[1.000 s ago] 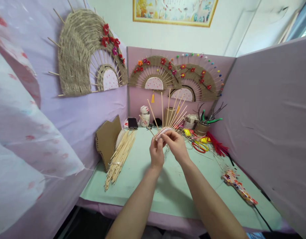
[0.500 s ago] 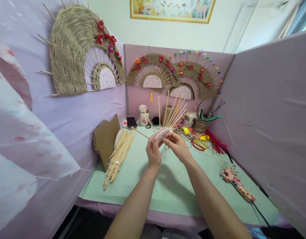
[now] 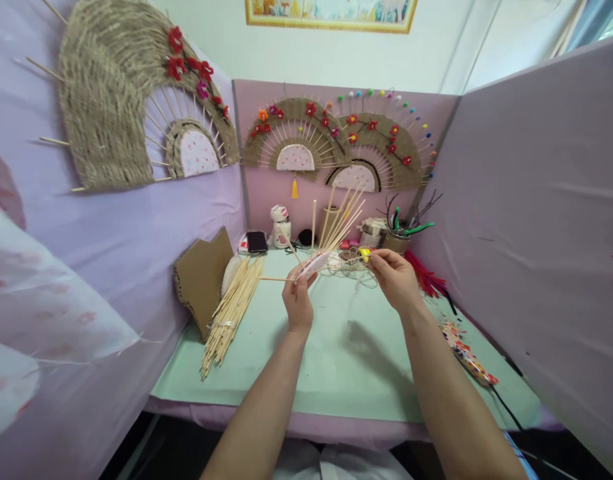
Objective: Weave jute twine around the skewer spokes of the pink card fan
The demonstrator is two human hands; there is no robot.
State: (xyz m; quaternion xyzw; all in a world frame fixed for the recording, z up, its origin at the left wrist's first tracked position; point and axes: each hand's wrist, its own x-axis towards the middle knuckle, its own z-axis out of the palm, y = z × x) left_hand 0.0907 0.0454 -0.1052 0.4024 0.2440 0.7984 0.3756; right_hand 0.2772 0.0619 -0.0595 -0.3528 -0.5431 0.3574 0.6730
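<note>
My left hand (image 3: 298,303) is closed round the edge of a small half-round fan base (image 3: 315,265) covered in white fabric with pink dots. Thin wooden sticks (image 3: 342,223) fan out from this base, mostly upward and to the right, with one pointing left. Off to its right, above the table, my right hand (image 3: 395,275) has thumb and fingertips pinched together on thin twine (image 3: 344,261). Loops of that twine show between the two hands. Just behind the right fingertips appears a yellow object (image 3: 365,254), partly hidden.
On the left lie a bundle of wooden sticks (image 3: 232,313) and a cardboard piece (image 3: 201,280). A phone (image 3: 257,242) and a twine spool (image 3: 329,223) are at the back. A flower-patterned corded tool (image 3: 471,360) rests at right. Finished fans (image 3: 299,107) hang on the partitions.
My right hand has moved right, away from the fan base, drawing the twine along. The left hand still holds the base, now tilted more. The camera view has shifted slightly.
</note>
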